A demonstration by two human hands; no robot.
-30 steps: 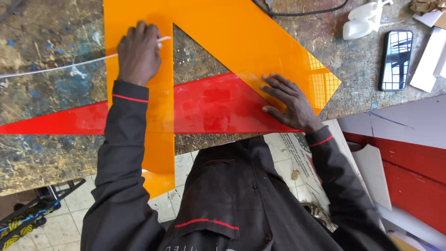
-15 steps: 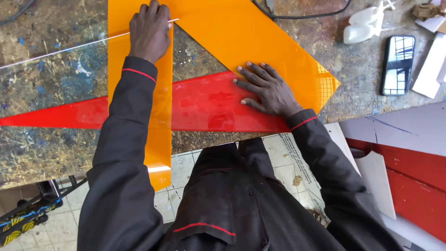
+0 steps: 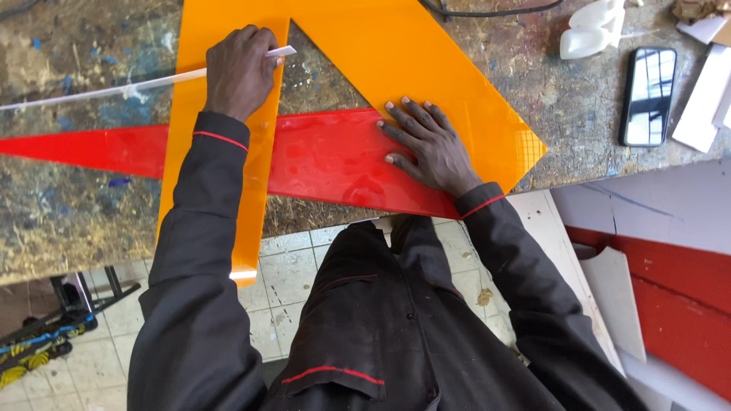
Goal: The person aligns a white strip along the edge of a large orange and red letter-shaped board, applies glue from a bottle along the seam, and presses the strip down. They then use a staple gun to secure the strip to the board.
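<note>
A large orange plastic sheet (image 3: 426, 53) with a triangular gap lies on the worn workbench (image 3: 68, 205). Across it lies a long tapered red plastic strip (image 3: 327, 156). My left hand (image 3: 240, 70) is closed on a thin white strip (image 3: 99, 91) that runs leftwards over the bench; the strip's end (image 3: 285, 52) pokes out past my fingers over the orange sheet. My right hand (image 3: 428, 146) presses flat with fingers spread, where the red strip meets the orange sheet.
A black phone (image 3: 647, 95) and a white plastic piece (image 3: 592, 30) lie on the bench at the far right, beside white offcuts (image 3: 704, 103). A black cable (image 3: 487, 11) crosses the top. Red and white boards (image 3: 670, 304) lean below the bench's right end, above tiled floor (image 3: 293, 281).
My right hand has slid left along the red strip, away from the orange sheet's right tip. My left hand has stayed on the white strip, shifting only slightly.
</note>
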